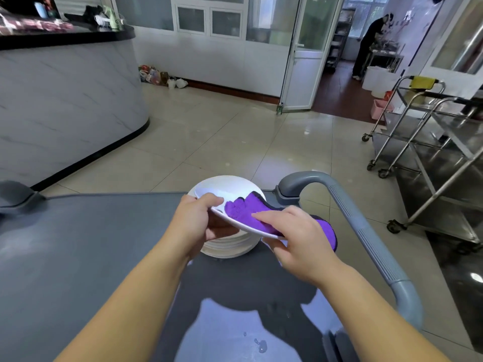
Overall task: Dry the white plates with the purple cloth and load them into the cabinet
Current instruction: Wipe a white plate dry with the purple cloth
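Person stands at a grey cart (91, 257) w/ a curved grey handle (366, 231) on the right side. Left hand (198, 220) grips 1 white plate (222, 190) by its near-left rim, thumb on top, fingers (220, 231) curled underneath; plate is tilted, raised above the rest. Right hand (295, 239) clamps the purple cloth (248, 209) against the plate's right part: forefinger lies flat on the cloth on the upper face, thumb below the rim, so cloth wraps over the plate's edge, w/ a dark-edged fold hanging out to the right of the hand. Directly beneath sits a stack of white plates (230, 246) on the cart top, approx. under the held plate; number in the stack can't be told. Water drops (261, 344) lie on the cart surface near the bottom edge. Cabinet can't be made out for sure. Left: a marble-look curved counter (65, 100). Right: steel trolleys (423, 152) on castors, well apart from the cart. Far back thru an open door, another person (366, 45) in dark clothes bends over a bench.
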### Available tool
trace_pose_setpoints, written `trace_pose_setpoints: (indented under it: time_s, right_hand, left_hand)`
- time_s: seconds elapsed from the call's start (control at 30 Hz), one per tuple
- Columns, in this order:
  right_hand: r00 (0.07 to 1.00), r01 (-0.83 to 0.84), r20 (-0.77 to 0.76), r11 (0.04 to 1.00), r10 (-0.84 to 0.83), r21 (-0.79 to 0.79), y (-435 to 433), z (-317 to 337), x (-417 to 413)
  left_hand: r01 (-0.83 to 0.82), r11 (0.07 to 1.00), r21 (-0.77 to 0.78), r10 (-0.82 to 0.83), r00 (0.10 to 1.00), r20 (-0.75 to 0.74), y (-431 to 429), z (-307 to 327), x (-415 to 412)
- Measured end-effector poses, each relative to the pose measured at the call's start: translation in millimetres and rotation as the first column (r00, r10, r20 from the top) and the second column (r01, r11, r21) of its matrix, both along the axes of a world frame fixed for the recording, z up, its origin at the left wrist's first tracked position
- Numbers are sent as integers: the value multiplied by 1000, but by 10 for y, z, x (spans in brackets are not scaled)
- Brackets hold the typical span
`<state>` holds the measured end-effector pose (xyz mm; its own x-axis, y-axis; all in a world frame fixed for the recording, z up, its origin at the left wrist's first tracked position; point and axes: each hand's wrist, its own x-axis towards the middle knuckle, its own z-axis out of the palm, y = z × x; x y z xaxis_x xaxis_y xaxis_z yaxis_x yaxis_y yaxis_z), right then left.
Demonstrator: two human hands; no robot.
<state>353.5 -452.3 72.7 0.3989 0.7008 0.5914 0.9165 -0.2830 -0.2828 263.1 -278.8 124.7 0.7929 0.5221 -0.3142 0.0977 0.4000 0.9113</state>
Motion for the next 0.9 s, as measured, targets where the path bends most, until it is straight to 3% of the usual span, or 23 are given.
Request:
trace_pose_setpoints:
  time_s: [0.17, 0.27, 0.4, 0.47, 0.6, 0.73, 0.9]
  right_hand:
    - [947, 10, -320, 999, -21, -36, -65, 207, 40]
    - [921, -1, -389, 1000, 1, 0, -80, 362, 42]
    - [863, -51, -496, 994, 95, 101, -116, 570, 19]
    - [792, -68, -589, 982, 161, 177, -134, 659, 21]
    - [708, -27, -668, 954, 229, 299, -140, 758, 21]
    - [642, 145, -751, 937, 155, 318, -122, 751, -20]
    - [671, 399, -740, 861, -42, 314, -69, 675, 11]
  left_hand:
    - [117, 959, 259, -38, 956, -289, 158, -64, -14]
    - [160, 879, 450, 17, 931, -365, 180, -1, -59]
    - [33, 702, 712, 183, 957, -225, 188, 33, -99]
    - [-23, 611, 791, 120, 991, -65, 245, 21, -109]
    - [49, 683, 729, -216, 967, 137, 353, 60, -118]
    - [7, 691, 723, -141, 982, 125, 403, 21, -117]
    - [-87, 730, 678, -41, 985, 170, 324, -47, -164]
